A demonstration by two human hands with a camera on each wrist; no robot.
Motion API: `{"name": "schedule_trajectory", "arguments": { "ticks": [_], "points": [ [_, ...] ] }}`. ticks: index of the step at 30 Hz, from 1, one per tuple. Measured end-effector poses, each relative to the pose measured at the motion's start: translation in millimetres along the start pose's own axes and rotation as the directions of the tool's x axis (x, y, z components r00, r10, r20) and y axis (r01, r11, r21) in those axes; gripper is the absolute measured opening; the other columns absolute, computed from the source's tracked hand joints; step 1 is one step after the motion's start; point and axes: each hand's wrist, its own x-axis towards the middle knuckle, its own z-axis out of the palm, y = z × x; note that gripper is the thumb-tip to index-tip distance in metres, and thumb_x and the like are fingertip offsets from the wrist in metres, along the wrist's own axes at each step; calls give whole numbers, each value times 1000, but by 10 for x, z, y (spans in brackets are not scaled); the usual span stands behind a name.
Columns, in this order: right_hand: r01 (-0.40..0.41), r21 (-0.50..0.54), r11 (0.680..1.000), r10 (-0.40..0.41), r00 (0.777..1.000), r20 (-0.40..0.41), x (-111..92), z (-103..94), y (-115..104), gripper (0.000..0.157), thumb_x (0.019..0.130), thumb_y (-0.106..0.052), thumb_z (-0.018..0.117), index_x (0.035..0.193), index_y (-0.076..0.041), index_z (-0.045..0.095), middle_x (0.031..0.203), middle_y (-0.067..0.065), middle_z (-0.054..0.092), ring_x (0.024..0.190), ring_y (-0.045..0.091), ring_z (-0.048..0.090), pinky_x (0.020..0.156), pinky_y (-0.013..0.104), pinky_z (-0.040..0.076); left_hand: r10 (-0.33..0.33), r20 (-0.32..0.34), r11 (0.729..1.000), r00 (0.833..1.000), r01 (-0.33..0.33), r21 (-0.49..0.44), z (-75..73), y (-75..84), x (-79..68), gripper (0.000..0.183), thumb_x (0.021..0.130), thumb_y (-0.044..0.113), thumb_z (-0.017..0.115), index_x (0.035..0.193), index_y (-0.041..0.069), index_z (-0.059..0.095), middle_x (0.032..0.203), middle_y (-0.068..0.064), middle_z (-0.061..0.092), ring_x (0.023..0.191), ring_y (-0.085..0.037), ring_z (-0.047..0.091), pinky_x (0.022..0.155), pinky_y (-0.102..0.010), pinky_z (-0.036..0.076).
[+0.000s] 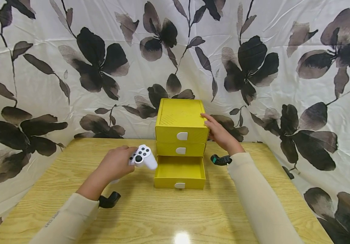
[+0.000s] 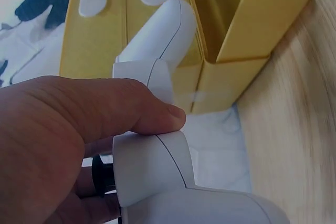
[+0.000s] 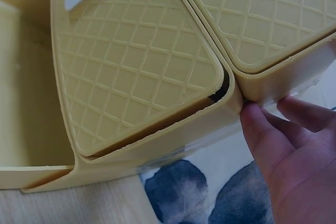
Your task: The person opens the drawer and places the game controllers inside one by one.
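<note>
My left hand (image 1: 114, 165) grips a white game controller (image 1: 146, 158), its black thumbstick and dark buttons showing in the head view. In the left wrist view the thumb (image 2: 152, 114) lies across the controller's underside, and the other fingers are partly hidden behind it. A yellow drawer unit (image 1: 181, 112) with three drawers stands just right of the controller. Its bottom drawer (image 1: 162, 183) is pulled out, and the bare inside shows. At the unit's upper right side, my right hand (image 1: 222, 134) rests with extended fingertips against the wall and top edge.
The unit stands on a light wooden table (image 1: 162, 217), near its back edge. Behind and beside it hangs a white cloth (image 1: 101, 17) with dark flowers. White tabs (image 1: 182, 136) mark the drawer fronts. Each wrist wears a black device (image 1: 109, 200).
</note>
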Motion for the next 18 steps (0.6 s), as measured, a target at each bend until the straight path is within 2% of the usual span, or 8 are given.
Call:
{"name": "schedule_trajectory", "arguments": {
  "ticks": [4, 18],
  "points": [
    [6, 1, 1000, -6, 1000, 1, -6, 3, -4, 55, 104, -41, 33, 155, -29, 16, 162, 7, 10, 145, 36, 27, 117, 57, 22, 18, -7, 1000, 1000, -18, 10, 3, 92, 17, 58, 74, 17, 77, 128, 2, 60, 104, -15, 66, 83, -26, 61, 75, -49, 49],
    [-8, -9, 1000, 8, 1000, -5, -5, 8, -8, 54, 104, -43, 33, 155, -31, 17, 163, 4, 9, 146, 35, 25, 118, 57, 21, 94, -58, 996, 994, -93, 7, 79, 415, 124, 58, 77, 19, 78, 130, 7, 60, 115, -13, 66, 103, -31, 61, 93, -55, 44]
  ]
}}
